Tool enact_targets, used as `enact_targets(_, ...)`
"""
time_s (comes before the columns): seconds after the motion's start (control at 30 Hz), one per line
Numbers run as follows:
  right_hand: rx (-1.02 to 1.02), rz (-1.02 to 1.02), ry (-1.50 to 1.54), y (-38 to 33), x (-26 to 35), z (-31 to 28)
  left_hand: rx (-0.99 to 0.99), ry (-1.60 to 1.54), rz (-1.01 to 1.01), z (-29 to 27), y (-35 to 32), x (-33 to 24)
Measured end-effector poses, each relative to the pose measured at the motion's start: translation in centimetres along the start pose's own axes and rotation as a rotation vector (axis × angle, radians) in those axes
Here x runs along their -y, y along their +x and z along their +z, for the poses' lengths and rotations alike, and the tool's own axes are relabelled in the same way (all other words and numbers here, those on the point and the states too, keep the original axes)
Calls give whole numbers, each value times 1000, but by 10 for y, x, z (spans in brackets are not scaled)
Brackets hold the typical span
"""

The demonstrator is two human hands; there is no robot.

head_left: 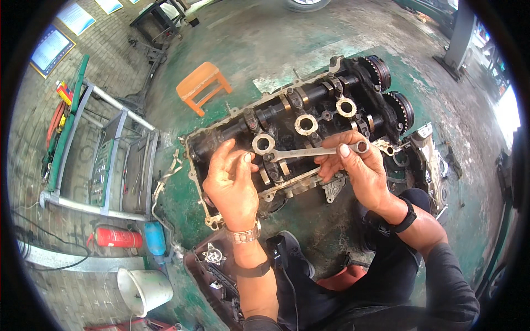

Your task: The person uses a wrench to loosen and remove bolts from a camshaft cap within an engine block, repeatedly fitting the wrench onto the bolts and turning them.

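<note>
A steel combination wrench [306, 153] lies nearly level above the engine's cylinder head [287, 110]. My right hand [361, 171] is closed on it near the ring end, the thumb on top and the fingers beneath. The open end reaches left to a bolt beside a round metal-rimmed port [263, 144]; whether it sits on that bolt I cannot tell. My left hand [231, 185] hovers just left of the open end, fingers loosely bent and apart, with nothing visible in them. Dark, oily camshafts with bearing caps run along the head, ending in two toothed sprockets [398, 110] at far right.
An orange stool [203, 85] stands beyond the engine. At left are a metal tool cart [102, 207], a red fire extinguisher [118, 238] and a white bucket [144, 289]. A brown tray of parts [201, 276] lies by my left forearm; a metal cover [433, 171] leans at right.
</note>
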State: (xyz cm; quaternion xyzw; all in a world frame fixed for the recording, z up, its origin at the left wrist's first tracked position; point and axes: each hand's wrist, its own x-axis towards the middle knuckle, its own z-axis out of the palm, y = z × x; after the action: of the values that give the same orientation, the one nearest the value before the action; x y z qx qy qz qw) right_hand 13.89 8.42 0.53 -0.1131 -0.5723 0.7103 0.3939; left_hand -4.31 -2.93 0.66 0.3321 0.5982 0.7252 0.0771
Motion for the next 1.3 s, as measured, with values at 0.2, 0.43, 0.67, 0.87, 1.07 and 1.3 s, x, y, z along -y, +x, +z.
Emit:
enact_targets(0.2, 12, 37, 11, -1, -1, -1, -58, 74, -7, 1, -4, -3)
enact_targets(0.43, 19, 26, -51, 2, -6, 2, -85, 102, 42, 0, -2, 1)
enact_targets(0.67, 7, 35, 0, 4, -8, -3, -76, 196, 67, -4, -2, -2)
enact_targets(0.87, 24, 54, -20, 4, -10, 0, 25, 448, 229, -4, -2, -8)
enact_targets(1.07, 10, 87, 33, 4, -10, -2, 70, 275, 103, 4, -4, -6)
enact_targets(1.3, 92, -25, -117, -14, -19, 1, 109, 310, 158, 5, -3, 2)
